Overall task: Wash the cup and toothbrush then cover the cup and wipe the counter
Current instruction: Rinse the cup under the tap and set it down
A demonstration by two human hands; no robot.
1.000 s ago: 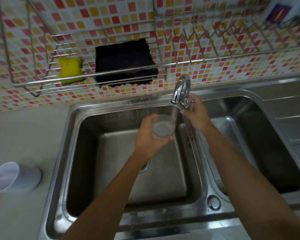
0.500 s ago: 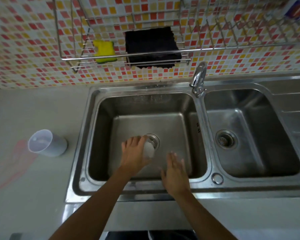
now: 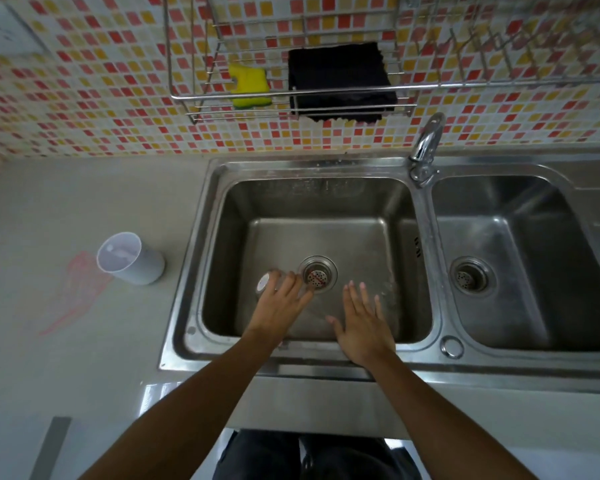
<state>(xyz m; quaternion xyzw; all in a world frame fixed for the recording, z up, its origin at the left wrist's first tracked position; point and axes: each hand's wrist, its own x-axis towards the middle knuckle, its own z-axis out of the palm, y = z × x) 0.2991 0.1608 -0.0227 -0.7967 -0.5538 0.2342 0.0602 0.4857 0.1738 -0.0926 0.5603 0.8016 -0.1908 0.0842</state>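
Head view: left hand (image 3: 278, 308) grips tipped cup (image 3: 264, 283) just left of drain (image 3: 317, 274); right hand (image 3: 361, 323), fingers spread, holds nothing. Risk: wet cup slips.

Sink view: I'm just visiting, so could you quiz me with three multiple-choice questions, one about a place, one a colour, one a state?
1. Where is the clear cup in the left hand? A) inside the left basin B) on the counter C) inside the right basin
2. What colour is the sponge in the wire rack? A) blue B) yellow C) white
3. How is the right hand? A) gripping the tap B) holding a toothbrush C) open, holding nothing
Answers: 1 A, it is beside the drain; 2 B, plainly yellow; 3 C, fingers spread straight.
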